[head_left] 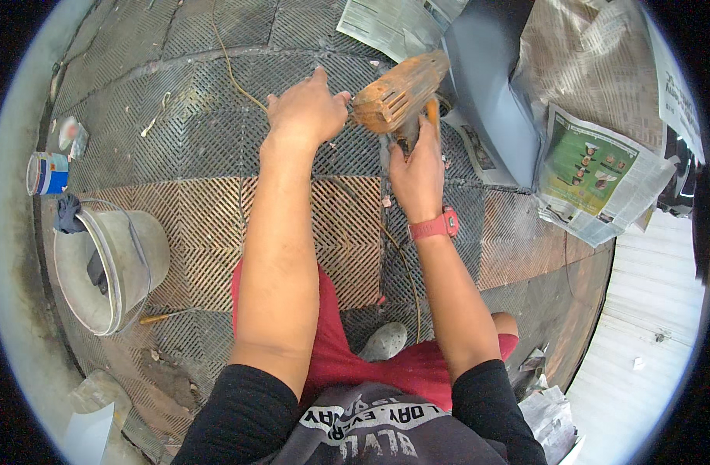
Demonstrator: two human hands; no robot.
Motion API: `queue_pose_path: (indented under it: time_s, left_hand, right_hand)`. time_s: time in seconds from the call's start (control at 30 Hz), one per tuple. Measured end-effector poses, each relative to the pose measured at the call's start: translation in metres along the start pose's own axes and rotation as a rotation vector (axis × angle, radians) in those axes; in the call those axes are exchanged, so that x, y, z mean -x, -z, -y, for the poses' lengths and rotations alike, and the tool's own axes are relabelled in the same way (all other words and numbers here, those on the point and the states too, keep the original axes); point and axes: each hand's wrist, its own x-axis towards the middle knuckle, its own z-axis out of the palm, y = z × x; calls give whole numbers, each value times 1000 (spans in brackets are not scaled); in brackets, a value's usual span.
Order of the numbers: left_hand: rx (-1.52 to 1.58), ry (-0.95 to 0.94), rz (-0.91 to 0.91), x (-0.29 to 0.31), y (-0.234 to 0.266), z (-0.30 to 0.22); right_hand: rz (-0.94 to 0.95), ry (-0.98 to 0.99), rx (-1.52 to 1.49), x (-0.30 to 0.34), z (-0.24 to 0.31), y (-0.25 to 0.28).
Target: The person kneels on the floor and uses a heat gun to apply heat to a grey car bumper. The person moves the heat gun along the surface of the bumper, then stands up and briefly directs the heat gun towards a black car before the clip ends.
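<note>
My right hand (418, 174) is closed around a worn orange-brown tool (398, 97) with a blocky body and slots in its near end. Its exact kind is hard to make out. Just left of that slotted end is my left hand (305, 112), back upward, fingers apart and nothing visible in it. The thumb comes close to the tool; whether it touches is unclear. Beyond the tool stands a smooth grey curved panel (491, 101), with newspaper (603, 170) covering the area to its right.
A whitish bucket (142, 248) with a dark cloth on its rim stands at left. Past it is a blue-and-white tin (49, 173). A thin cord (229, 58) crosses the ribbed mat floor (200, 155). A wooden-handled tool (157, 318) lies beside the bucket.
</note>
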Motion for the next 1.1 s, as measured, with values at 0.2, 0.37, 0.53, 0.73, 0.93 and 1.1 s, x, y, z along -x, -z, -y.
queue_pose_path:
  time_s: [0.2, 0.37, 0.53, 0.73, 0.93, 1.1]
  left_hand:
    - [70, -42, -254, -2, 1, 13]
    - [122, -66, -474, 3, 6, 12]
    - [210, -125, -628, 6, 8, 14]
    - [223, -128, -624, 7, 6, 13]
    - [216, -105, -490, 9, 12, 11]
    - [203, -101, -482, 8, 11, 15]
  right_hand:
    - [-163, 81, 20, -10, 23, -6]
    - [-122, 153, 153, -37, 9, -23]
    - [35, 30, 191, -54, -7, -47]
    - [159, 4, 165, -34, -36, -65]
    - [235, 8, 78, 4, -40, -48]
    - [64, -3, 99, 39, -4, -11]
